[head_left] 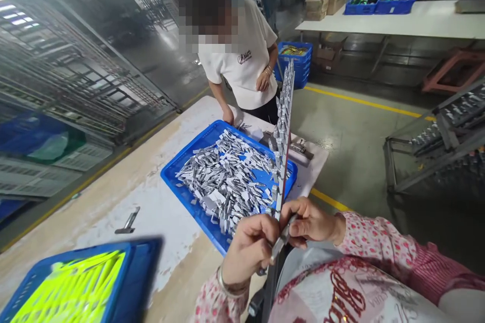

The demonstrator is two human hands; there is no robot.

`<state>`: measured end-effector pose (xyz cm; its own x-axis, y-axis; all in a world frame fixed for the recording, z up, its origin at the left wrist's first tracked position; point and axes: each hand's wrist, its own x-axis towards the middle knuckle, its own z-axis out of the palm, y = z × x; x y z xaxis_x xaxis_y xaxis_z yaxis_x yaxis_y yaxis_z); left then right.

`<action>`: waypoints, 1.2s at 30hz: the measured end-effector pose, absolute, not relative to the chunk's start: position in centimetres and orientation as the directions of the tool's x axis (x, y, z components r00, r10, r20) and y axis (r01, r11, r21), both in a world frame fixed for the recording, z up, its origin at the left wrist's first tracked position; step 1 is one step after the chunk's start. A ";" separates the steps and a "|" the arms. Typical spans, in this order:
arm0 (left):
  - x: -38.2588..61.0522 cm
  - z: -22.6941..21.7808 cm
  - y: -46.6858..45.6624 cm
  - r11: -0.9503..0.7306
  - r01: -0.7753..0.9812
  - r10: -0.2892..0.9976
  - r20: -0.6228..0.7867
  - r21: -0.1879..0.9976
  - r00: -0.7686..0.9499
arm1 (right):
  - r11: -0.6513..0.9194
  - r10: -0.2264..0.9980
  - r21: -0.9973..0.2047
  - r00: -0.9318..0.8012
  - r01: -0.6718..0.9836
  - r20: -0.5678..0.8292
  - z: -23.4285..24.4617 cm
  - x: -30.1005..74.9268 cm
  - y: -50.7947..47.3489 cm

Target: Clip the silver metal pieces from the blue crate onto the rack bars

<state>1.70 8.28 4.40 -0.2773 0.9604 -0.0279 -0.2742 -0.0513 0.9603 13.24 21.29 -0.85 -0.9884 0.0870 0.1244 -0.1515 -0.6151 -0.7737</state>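
Both my hands pinch one small slender grey piece [281,243] between them, close to my body. My left hand [250,248] grips its near end, fingers curled. The thumb and fingers of my right hand [309,222] close on its other end. Directly beside my hands a long narrow bar [285,166] stands tilted up, with a row of similar grey pieces [282,121] along its upper part. Behind the bar lies a blue tray [185,212] heaped with slender silver-grey pieces [223,176]. How the held piece meets the bar is hidden by my fingers.
On the worktable [166,227] lies a small T-shaped metal piece [128,222]. A blue tray of fluorescent yellow pieces [76,287] stands front left. Across the table is a co-worker in a white shirt [250,70]. Racks [428,161] stand at right, blue crates [303,68] behind.
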 end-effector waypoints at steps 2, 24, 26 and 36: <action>1.6 4.6 8.8 0.055 -0.358 0.967 -0.140 0.932 -0.215 | -0.570 0.152 -0.798 -0.980 -0.195 0.131 -0.6 13.2 22.0; -1.4 3.5 8.6 0.035 0.127 0.854 0.036 0.991 -0.519 | 0.689 0.206 -0.606 -0.694 -0.398 0.690 -0.5 10.0 21.9; -2.0 3.2 8.9 0.046 0.193 0.803 0.078 0.980 -0.590 | 0.651 0.352 -0.692 -0.683 -0.314 0.640 -1.1 10.3 22.6; -4.1 0.7 11.9 0.093 0.381 0.755 0.184 0.920 -0.629 | 0.766 0.349 -0.615 -0.925 0.189 0.150 -7.9 8.7 23.7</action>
<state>-4.10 11.93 0.66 -0.6294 0.7551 0.1837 0.3807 0.0935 0.9200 8.68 23.66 -7.94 -0.9250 0.3490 0.1505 0.1889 0.7658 -0.6147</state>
